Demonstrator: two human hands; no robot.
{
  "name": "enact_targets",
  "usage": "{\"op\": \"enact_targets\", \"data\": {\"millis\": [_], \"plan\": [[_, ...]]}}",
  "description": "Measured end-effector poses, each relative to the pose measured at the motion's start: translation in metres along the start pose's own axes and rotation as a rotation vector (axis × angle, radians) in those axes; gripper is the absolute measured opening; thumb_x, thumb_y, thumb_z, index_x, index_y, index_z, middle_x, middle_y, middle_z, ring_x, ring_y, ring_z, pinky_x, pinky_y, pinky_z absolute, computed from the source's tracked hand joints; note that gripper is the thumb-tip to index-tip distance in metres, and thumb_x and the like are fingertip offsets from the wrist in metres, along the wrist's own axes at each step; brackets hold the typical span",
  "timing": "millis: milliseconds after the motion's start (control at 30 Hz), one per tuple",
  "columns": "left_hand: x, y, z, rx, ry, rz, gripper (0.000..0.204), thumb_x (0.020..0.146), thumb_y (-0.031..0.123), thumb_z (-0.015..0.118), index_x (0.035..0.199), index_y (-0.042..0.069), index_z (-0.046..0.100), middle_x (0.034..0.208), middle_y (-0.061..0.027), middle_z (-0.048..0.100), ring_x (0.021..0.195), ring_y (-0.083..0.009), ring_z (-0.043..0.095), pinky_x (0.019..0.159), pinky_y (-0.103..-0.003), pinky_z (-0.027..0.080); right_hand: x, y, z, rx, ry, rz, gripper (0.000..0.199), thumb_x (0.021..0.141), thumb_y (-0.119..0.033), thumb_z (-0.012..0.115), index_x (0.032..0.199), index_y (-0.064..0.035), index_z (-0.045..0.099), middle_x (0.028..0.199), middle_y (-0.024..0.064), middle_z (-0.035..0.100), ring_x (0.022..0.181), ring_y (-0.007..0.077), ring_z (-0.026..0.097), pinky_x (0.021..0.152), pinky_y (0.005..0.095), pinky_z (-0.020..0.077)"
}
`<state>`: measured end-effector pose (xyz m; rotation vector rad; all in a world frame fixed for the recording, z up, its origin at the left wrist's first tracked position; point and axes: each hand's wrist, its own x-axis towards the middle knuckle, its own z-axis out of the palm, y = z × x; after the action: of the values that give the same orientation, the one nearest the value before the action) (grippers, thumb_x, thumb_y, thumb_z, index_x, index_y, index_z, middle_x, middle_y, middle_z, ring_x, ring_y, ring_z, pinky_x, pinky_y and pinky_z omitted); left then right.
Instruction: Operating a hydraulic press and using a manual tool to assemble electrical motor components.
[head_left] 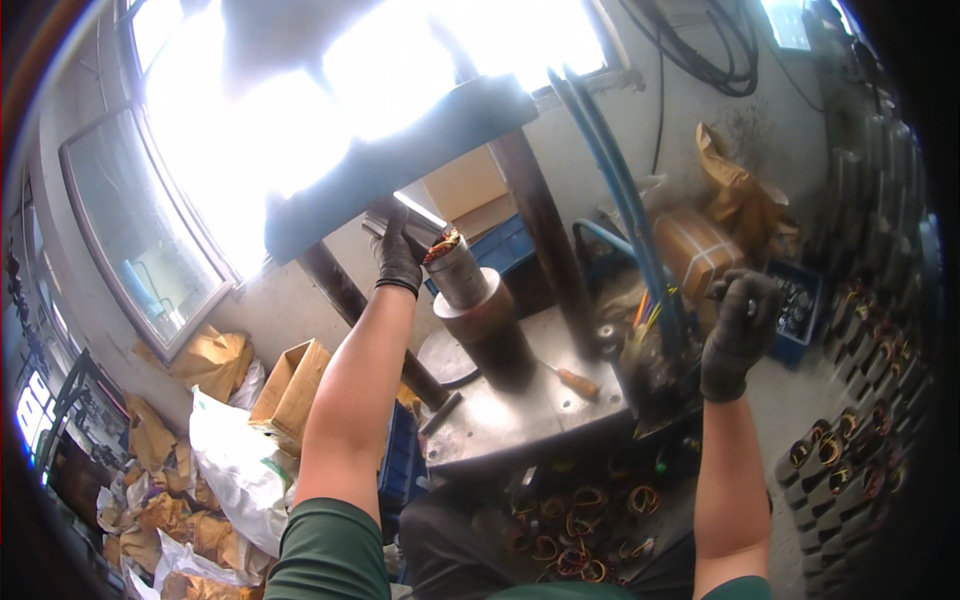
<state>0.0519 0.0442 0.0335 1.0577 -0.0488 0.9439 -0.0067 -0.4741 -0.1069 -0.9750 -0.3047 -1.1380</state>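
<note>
My left hand (398, 255), in a dark grey glove, reaches up under the blue beam of a press (400, 150). Its fingers curl round a shiny metal cylinder (376, 222), partly hidden by the glove. Just beside that hand, a silver motor stator (459, 280) with coloured wires at its top stands tilted in view on a pale ring over a dark round post (495, 345). Off to the right, my gloved right hand (742, 325) is raised with its fingers closed; whatever they hold, if anything, is too small to make out.
A screwdriver (578, 383) with a wooden handle lies on the press's metal plate (500, 440). Dark columns (545, 230) flank the post. Several wire-ended stators are stacked at right (850, 440); others lie below the plate. Blue hoses (625, 210), a carton (697, 250) and sacks (235, 460) stand around.
</note>
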Motion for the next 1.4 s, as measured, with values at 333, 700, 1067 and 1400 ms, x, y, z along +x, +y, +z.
{"op": "enact_targets", "data": {"millis": [333,700,1067,1400], "plan": [[-0.039,0.024,0.063,0.223,-0.189,0.081,0.036,0.082,0.008,0.081,0.115,0.003,0.067,0.101,-0.0078,0.071,0.089,-0.0213,0.07,0.082,-0.038,0.058,0.032,-0.039,-0.007,-0.29,-0.281,0.058,0.007,0.096,-0.006,0.068,0.098,-0.0004,0.065,0.106,0.0083,0.068,0.09,0.0143,0.065,0.083,0.0298,0.053],[-0.046,0.023,0.054,0.401,-0.165,0.173,0.052,0.077,0.007,0.085,0.121,0.004,0.059,0.107,-0.0094,0.068,0.094,-0.0223,0.068,0.085,-0.038,0.057,0.034,-0.067,-0.015,-0.136,-0.412,0.244,0.045,0.102,-0.02,0.067,0.145,-0.0119,0.059,0.136,0.0154,0.061,0.113,0.0196,0.063,0.099,0.041,0.053],[-0.047,0.007,0.048,0.477,-0.142,0.302,0.066,0.07,0.019,0.087,0.125,0.002,0.055,0.108,-0.0109,0.065,0.097,-0.0235,0.065,0.085,-0.04,0.055,0.037,-0.069,-0.023,-0.248,-0.616,0.244,0.02,0.101,-0.01,0.058,0.113,0.002,0.069,0.1,0.0111,0.071,0.096,0.0197,0.066,0.093,0.0351,0.0521],[-0.043,-0.006,0.041,0.733,-0.019,0.495,0.078,0.069,0.036,0.088,0.127,0.0,0.051,0.112,-0.0167,0.066,0.101,-0.0299,0.066,0.089,-0.042,0.054,0.035,-0.081,-0.023,-0.246,-0.693,0.33,0.011,0.096,-0.004,0.055,0.098,0.0026,0.065,0.085,0.0078,0.062,0.077,0.0127,0.056,0.072,0.0323,0.0495]]}}
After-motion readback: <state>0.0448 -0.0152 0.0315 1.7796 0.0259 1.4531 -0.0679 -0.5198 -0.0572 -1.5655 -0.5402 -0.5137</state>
